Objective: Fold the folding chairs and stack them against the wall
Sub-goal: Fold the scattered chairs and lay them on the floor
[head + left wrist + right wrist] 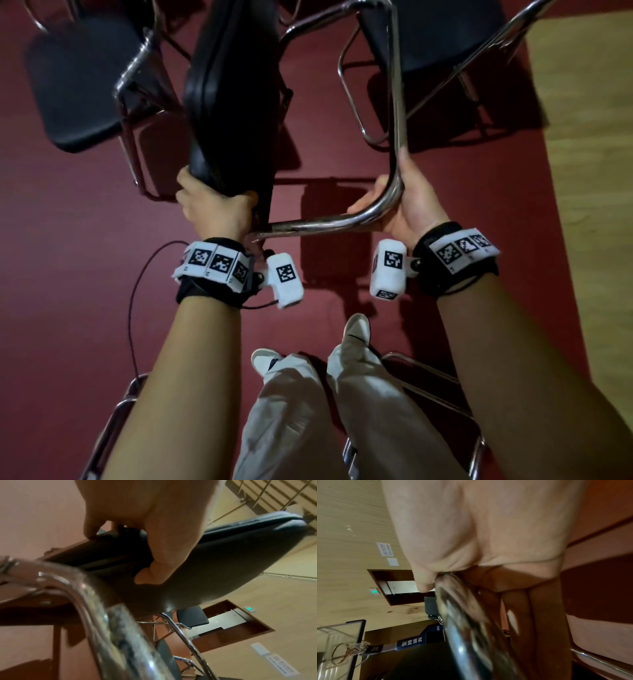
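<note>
From the head camera, your left hand [212,205] grips the near end of the black padded seat [233,96] of a folding chair, fingers curled over its edge, the seat tipped up on edge and running away from you. Your right hand [407,202] is wrapped round the bend of that chair's chrome frame [395,102], where the long tube turns into the crossbar [308,224] that runs back toward your left wrist. The chair hangs above the dark red floor [68,240], between two other chairs standing open: one [78,85] near the floor's far left, one [435,37] at the far right, close to the tan wooden strip [589,137]. More chrome tubing [428,383] sits just behind your legs.

From the left wrist camera, your left hand [154,520] pinches the black seat [223,554], thumb pressed on one face and fingers hooked over the other. A blurred chrome tube [106,615] crosses close to the lens, and another chair [192,616] stands farther off by a tan wall [274,615].

From the right wrist camera, your right hand [479,527] closes round the blurred chrome tube [467,622]. A basketball hoop [349,651] shows near the lower left edge.
</note>
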`<action>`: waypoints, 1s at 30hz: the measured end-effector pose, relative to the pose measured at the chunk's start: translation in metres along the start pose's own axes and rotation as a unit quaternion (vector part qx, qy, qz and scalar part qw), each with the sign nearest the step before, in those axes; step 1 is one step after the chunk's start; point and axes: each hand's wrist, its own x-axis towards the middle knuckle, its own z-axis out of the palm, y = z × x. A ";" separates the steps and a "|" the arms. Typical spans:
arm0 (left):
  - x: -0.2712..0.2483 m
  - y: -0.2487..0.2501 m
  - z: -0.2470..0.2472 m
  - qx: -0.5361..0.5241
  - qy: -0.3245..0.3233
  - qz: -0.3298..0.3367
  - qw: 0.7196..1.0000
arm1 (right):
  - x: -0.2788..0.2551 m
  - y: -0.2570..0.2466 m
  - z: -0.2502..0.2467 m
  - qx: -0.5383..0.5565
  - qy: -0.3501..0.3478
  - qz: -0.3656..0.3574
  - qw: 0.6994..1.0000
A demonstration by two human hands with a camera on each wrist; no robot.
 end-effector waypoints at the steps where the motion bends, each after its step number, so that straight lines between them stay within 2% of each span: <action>1: 0.000 0.004 -0.001 0.008 0.000 0.009 1.000 | -0.001 -0.003 0.003 0.002 -0.020 0.000 1.000; 4: 0.009 0.014 -0.007 0.029 -0.017 0.019 0.999 | -0.005 -0.003 0.003 -0.012 -0.057 0.025 0.998; 6: 0.016 0.017 -0.012 0.034 -0.030 0.024 0.999 | -0.005 0.001 0.004 -0.019 -0.056 0.023 0.998; 11: 0.014 0.018 -0.014 0.034 -0.045 0.014 0.998 | 0.007 -0.004 0.014 0.118 0.058 -0.049 0.990; 13: 0.011 0.017 -0.016 0.045 -0.058 0.008 0.997 | 0.009 -0.007 0.014 0.121 0.058 -0.039 0.990; 15: 0.010 0.016 -0.019 0.056 -0.071 0.008 0.996 | 0.008 -0.007 0.018 0.108 0.046 -0.026 0.993; 21: 0.014 0.019 -0.043 0.056 -0.149 -0.011 0.987 | 0.000 -0.006 0.034 0.188 -0.016 -0.022 0.982; 26: 0.017 0.010 -0.053 0.057 -0.165 -0.015 0.985 | -0.007 -0.003 0.050 0.219 -0.065 -0.006 0.974; 30: 0.004 0.015 -0.053 0.041 -0.183 0.010 0.982 | -0.007 -0.014 0.078 0.174 -0.048 -0.018 0.983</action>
